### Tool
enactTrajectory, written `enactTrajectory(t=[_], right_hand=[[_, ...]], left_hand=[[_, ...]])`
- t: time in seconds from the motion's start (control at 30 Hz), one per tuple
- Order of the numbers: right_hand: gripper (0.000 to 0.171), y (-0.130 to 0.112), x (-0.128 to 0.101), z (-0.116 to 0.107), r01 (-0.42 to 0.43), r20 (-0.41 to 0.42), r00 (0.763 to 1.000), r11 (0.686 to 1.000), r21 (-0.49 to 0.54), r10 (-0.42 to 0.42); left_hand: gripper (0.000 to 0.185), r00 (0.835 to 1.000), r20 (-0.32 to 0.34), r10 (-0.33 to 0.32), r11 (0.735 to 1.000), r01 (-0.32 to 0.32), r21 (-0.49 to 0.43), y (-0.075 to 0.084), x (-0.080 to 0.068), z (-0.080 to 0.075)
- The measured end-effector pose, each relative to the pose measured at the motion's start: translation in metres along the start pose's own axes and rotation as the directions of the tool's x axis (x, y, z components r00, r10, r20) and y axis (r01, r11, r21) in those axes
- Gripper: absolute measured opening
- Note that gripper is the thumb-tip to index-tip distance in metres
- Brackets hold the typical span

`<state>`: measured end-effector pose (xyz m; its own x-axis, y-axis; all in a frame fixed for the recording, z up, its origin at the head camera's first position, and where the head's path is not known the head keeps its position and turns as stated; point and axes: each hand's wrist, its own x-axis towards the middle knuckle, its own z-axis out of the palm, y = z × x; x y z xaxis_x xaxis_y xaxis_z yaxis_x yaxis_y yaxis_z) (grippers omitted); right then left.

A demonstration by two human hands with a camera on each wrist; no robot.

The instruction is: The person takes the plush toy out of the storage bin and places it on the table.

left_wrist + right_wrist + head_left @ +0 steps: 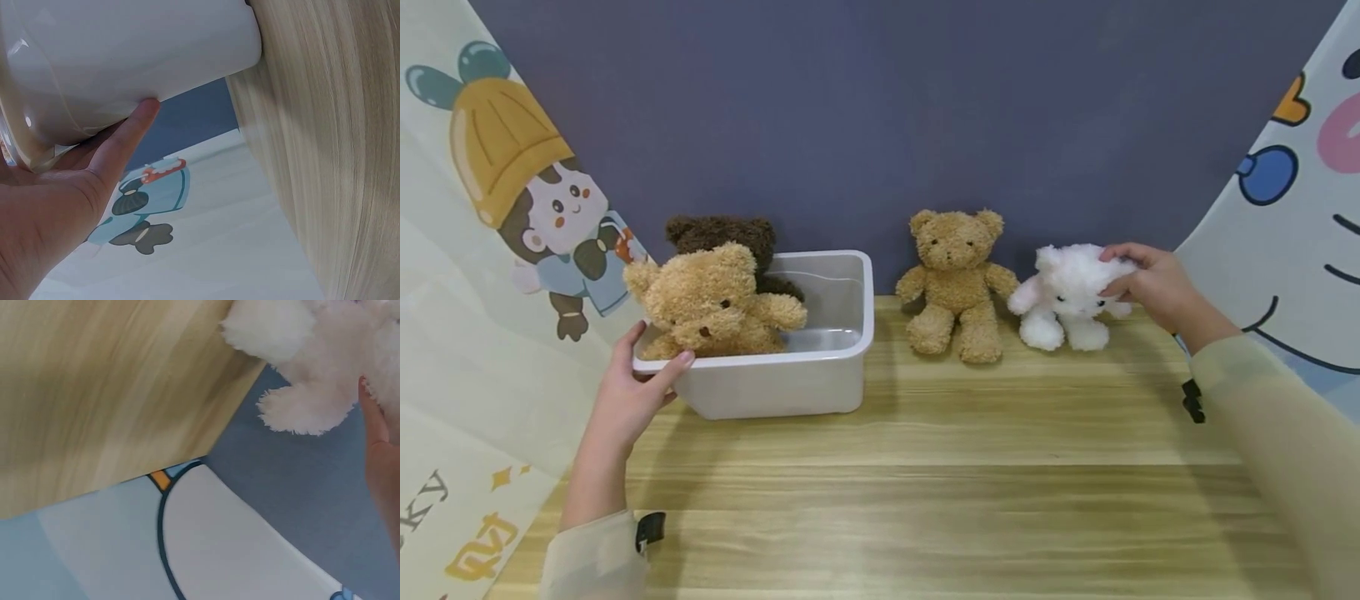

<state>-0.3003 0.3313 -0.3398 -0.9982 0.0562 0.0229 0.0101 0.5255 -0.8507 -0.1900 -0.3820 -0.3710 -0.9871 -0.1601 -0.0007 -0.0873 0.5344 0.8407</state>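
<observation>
White plush bear (1070,296) sat at the right end of the row on the wooden table (925,467), and our right hand (1150,283) held it by the head, fingers curled over the top and thumb tucked under at the side of its face. In the right wrist view, a fingertip (373,422) pressed into the white fur beside one fuzzy paw, with the table edge and the grey-blue backdrop behind it. Just beside the white bear, and touching it at the arm, a tan teddy bear (957,283) sat upright with its back to the grey-blue backdrop (887,108).

Our left hand (632,392) gripped the near left corner of the white plastic bin (820,375), thumb hooked over the rim and the other fingers against the outer wall; the left wrist view showed the thumb (128,140) lying along the bin's rounded lip. The bin stood on the table well apart from the two seated bears. Inside it, a light tan teddy bear (715,304) leaned at the front left, close to our thumb, and a dark brown teddy bear (722,236) sat behind it, mostly hidden. Cartoon-printed panels (512,192) closed in the scene on both sides.
</observation>
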Motion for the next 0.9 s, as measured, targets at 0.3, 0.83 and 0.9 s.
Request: enactTrajectory(t=[0.3,0.83,0.9], right_hand=[[0.058,0.0,0.01,0.003,-0.023,-0.01,1.0,1.0,-0.007,0.023],[0.067,-0.016,0.04,0.024,-0.041,-0.093,0.995,0.99,-0.138,0.028],[0.065,-0.016,0.041,0.025,-0.038,-0.103,0.994,0.989,-0.145,0.023]], left_hand=[[0.107,1.0,-0.002,0.01,1.0,-0.01,0.002,0.0,0.002,0.0],[0.108,1.0,-0.008,0.007,1.0,-0.007,0.0,0.0,0.0,0.001],[0.108,1.0,-0.007,0.007,1.0,-0.007,-0.002,0.001,0.0,0.001]])
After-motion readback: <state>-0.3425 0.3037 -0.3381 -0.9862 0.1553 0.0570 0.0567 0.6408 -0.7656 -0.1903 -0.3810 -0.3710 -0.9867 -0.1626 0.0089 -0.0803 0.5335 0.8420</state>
